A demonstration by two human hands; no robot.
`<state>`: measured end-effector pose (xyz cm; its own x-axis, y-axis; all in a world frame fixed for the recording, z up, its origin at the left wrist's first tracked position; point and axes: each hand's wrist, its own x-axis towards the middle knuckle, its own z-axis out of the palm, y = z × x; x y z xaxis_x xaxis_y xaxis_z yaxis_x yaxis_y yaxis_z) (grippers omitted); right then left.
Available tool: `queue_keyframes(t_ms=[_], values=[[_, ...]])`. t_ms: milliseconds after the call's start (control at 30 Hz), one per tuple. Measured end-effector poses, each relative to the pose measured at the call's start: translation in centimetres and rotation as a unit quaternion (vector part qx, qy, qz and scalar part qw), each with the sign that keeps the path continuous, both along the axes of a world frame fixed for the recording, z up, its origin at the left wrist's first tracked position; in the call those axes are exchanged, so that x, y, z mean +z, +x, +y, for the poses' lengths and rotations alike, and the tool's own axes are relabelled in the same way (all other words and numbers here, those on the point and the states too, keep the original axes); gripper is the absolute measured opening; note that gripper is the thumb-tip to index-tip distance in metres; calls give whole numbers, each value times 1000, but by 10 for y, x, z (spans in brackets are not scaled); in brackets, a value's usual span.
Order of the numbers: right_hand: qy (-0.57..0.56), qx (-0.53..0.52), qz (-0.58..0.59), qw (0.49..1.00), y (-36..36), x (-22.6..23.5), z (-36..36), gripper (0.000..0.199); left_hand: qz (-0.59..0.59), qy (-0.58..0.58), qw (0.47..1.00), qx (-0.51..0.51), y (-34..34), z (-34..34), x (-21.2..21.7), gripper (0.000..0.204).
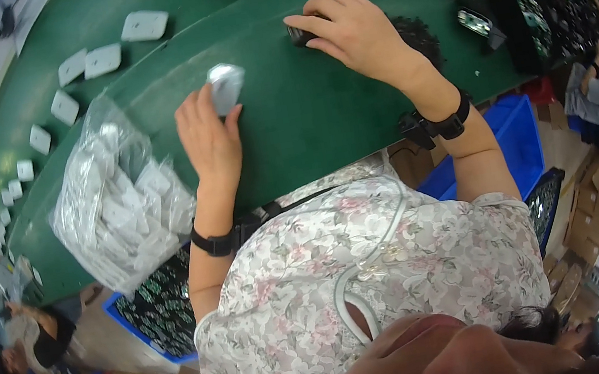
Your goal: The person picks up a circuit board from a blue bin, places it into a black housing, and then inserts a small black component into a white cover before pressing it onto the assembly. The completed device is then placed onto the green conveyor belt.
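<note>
Closest to the lens is the worker's floral blouse (375,269), pressed against the near edge of the green table (305,123). The left hand (210,142) rests on the felt a little in from that edge, fingers curled around a small white plastic housing (226,85) wrapped in clear film, held upright at the fingertips. The right hand (357,33) lies further in, toward the middle of the table, fingers closed down over a small black part (300,34), pinching it against the surface; a heap of similar black parts (418,35) lies just beyond the wrist. A clear bag of white housings (121,199) slumps over the near left edge. More white housings (103,59) lie in a row along the far left edge. Judged from this, the black part is being picked for fitting to the housing; bringing the two together calls for careful alignment.
</note>
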<state>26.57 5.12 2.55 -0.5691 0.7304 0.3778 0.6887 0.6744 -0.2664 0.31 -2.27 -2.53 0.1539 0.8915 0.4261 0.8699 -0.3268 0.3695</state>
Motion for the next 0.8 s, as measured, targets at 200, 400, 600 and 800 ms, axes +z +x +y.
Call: queue_keyframes(t_ms=[200, 400, 600, 800], values=[[-93, 36, 10, 995, -7, -21, 6, 37, -76, -18, 994, -71, -1, -2, -4, 45], [-109, 76, 110, 985, -27, -14, -9, 39, -113, -17, 991, -69, -7, -2, -3, 47], [-143, 150, 78, 975, -71, -10, -18, 38, -244, -43, 967, -57, -14, -14, -2, 51], [-136, 153, 47, 978, -80, -15, -20, 37, -176, -46, 980, -79, -17, -16, -5, 51]])
